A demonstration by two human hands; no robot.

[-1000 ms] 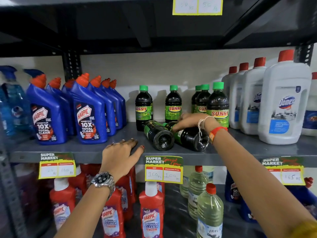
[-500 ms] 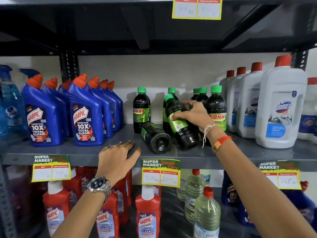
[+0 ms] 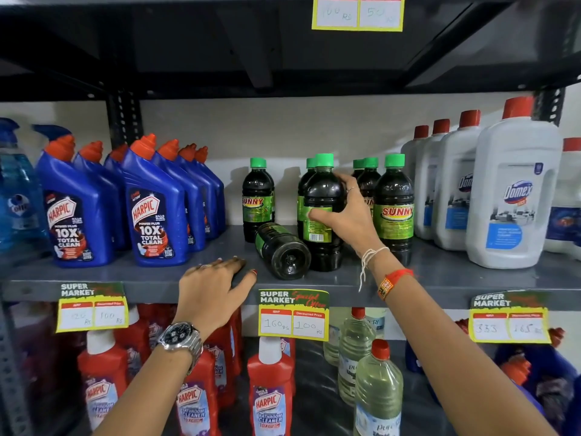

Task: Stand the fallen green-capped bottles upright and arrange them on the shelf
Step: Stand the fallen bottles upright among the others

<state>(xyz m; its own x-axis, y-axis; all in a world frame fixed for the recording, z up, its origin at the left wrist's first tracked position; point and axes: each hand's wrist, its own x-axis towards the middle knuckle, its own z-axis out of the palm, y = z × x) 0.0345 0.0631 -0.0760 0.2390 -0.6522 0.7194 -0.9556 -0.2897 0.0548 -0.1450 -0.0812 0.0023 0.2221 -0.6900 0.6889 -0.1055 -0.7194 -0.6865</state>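
- Supermarket shelving fills the view, and the action is on the grey metal shelf at chest level, price tags clipped along its front edge.
- Right hand is wrapped around a green-capped Sunny bottle, thumb across the green label, fingers curled round the far side, clamped firmly on it.
- That held bottle stands upright, its base down on the shelf just below the hand, barcode side turned toward us.
- Just left of the right hand and lower, one fallen bottle lies on its side, dark base pointing out at the camera, its cap end hidden behind.
- It lies right up against the held bottle; touching or not, I cannot tell.
- Left hand rests flat on the shelf's front edge, fingers spread and empty, just short of the fallen bottle's base.
- Farther left of the held bottle, a single upright Sunny bottle stands near the back.
- Right of the right hand, a front Sunny bottle stands upright with two more green caps peeking behind it.
- Beyond the left hand, blue Harpic bottles line up in rows.
- Past the right wrist, white Domex bottles with red caps stand in a file.
- Yellow price tag hangs between the two forearms.
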